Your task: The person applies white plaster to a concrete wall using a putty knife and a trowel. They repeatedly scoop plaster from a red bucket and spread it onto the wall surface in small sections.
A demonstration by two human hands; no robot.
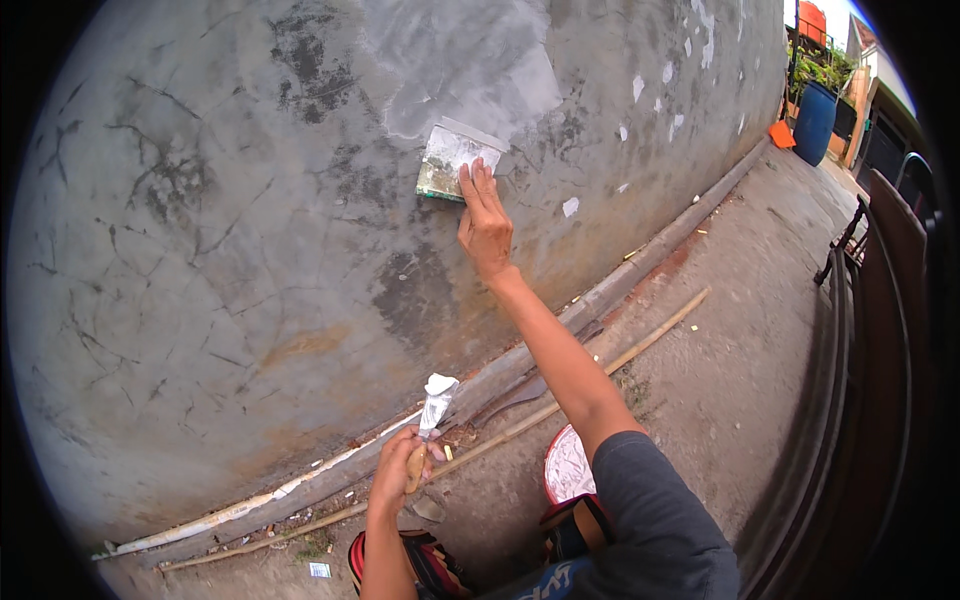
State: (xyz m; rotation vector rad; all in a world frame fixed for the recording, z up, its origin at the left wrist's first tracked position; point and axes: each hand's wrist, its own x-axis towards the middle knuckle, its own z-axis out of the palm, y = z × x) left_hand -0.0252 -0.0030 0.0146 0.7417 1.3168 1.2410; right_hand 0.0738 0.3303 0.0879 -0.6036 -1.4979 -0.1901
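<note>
With its fingers on the back of a broad rectangular filling blade [447, 168], my right hand [487, 232] presses that tool against the grey wall [250, 270]. Whitish smears cover the blade, and its lower edge is green. Just above it spreads a smooth patch of fresh grey-white putty [480, 70]. Lower down, my left hand [393, 470] is closed round the wooden handle of a putty knife [430, 425]. A lump of white putty [440, 383] sits on the tip of that knife, which points up, apart from the wall.
Beside my legs stands a bucket [568, 465] of white putty with a red rim. A long bamboo pole [640, 345] lies along the wall's foot. To the right is a dark bench-like piece [870, 350]; a blue barrel [815, 122] stands farther off.
</note>
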